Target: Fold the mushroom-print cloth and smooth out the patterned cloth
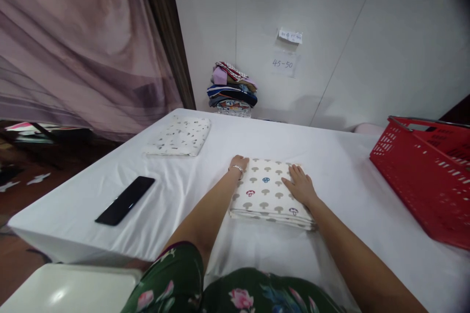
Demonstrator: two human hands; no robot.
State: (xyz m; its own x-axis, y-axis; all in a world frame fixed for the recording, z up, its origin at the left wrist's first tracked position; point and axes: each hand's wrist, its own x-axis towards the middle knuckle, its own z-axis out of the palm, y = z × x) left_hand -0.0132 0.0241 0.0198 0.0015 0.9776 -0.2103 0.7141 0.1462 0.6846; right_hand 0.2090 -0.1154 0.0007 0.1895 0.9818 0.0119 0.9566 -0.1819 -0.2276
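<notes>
A folded white cloth [264, 193] with grey mushroom shapes and a few coloured mushrooms lies on the white-covered table [323, 156] in front of me. My left hand [239, 163], with a bracelet at its wrist, rests against the cloth's far left corner; its fingers look outstretched, though foreshortened. On the cloth's right side my right hand [300, 185] lies flat, fingers spread and thumb pointing inward. Another folded white cloth [182, 136], with small dark patterns, lies at the table's far left.
A dark, flat phone-like object [125, 200] lies at left. At right stands a red plastic basket [422, 181]. Behind the table is a stack of folded fabrics [233, 89] by the wall. A white stool-like surface [69, 288] sits at lower left, and a pinkish curtain [91, 49] hangs above.
</notes>
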